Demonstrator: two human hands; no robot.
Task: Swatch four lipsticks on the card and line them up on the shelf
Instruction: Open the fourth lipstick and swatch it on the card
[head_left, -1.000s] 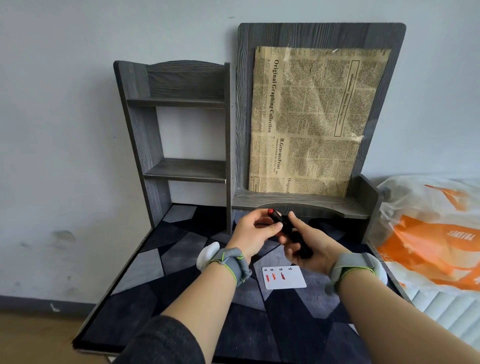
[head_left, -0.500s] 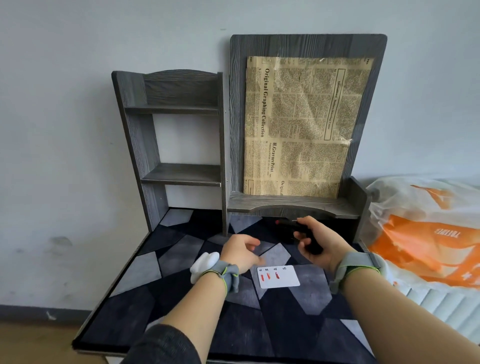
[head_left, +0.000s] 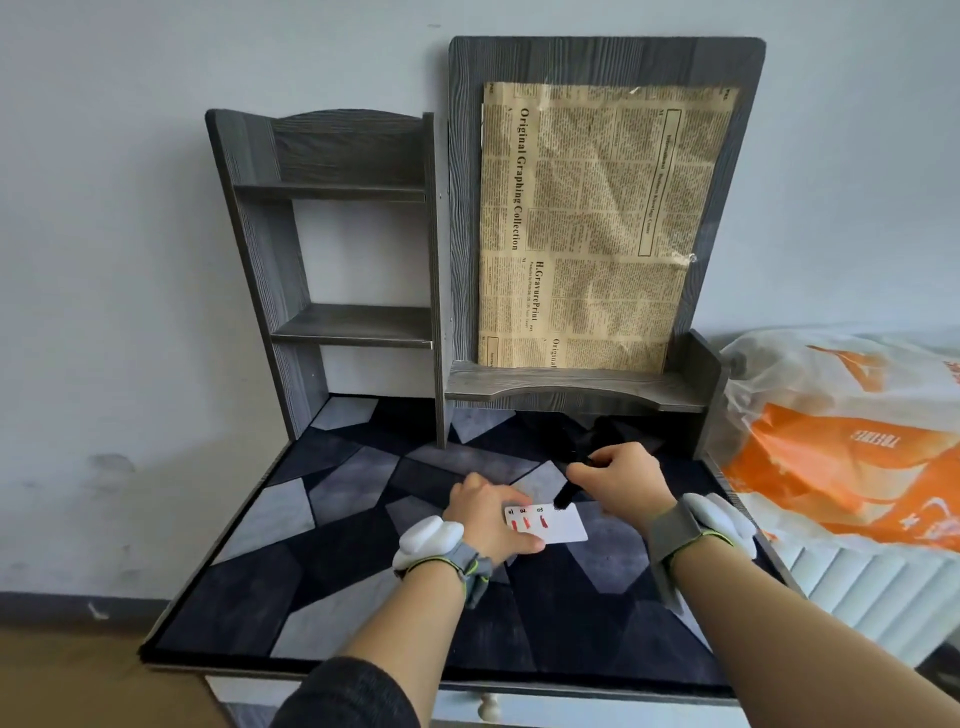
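Since a second ago both hands have come down from in front of the shelf to the card: the left hand (head_left: 491, 522), which was up at the lipstick's tip, now lies on the white card (head_left: 558, 526), fingers spread over its left edge and thumb along the near edge, pinning it flat to the desk (head_left: 270, 571). The right hand (head_left: 621, 480) is closed around a black lipstick (head_left: 566, 493), tilted down and to the left so that its lower end meets the card's far right corner; the tip itself is too dark to make out. Three red marks sit in a row on the card's left part, each under a small handwritten label, and the space to their right is blank. The card rests on the dark patterned mat near the middle of the desk. Behind it stands the grey wooden shelf (head_left: 358, 325), its boards bare, next to a panel covered with old newspaper (head_left: 597, 228). An orange and white bag (head_left: 852, 447) lies to the right.
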